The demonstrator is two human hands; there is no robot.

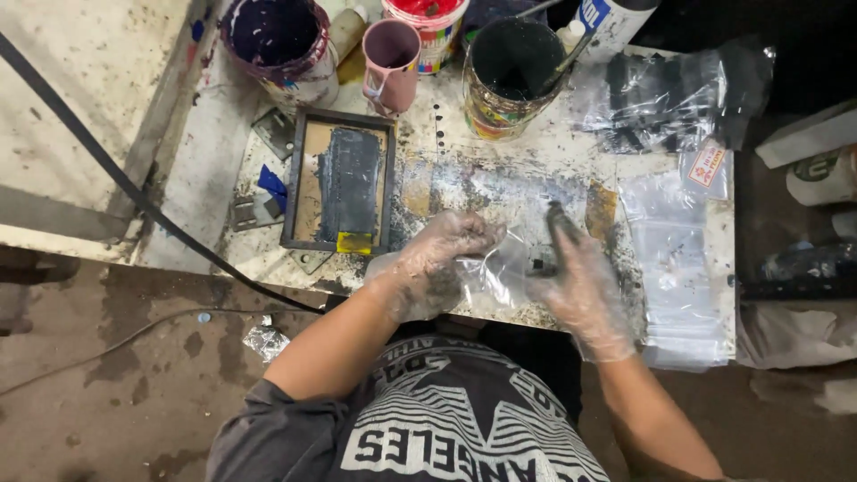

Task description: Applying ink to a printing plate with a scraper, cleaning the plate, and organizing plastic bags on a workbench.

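Stained worktable (500,178): four paint cans, one framed screen (339,183), two gloved hands.

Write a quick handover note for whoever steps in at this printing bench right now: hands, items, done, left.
Left hand, in a thin clear disposable glove, grips a small clear plastic bag by its edge.
Right hand, gloved too, holds a small dark part at the bag's mouth.
Black-framed printing screen lies left on the ink-stained worktable; open ink cans stand behind; a stack of clear bags lies at right.
Done: bag picked up. Left: part not clearly inside the bag.
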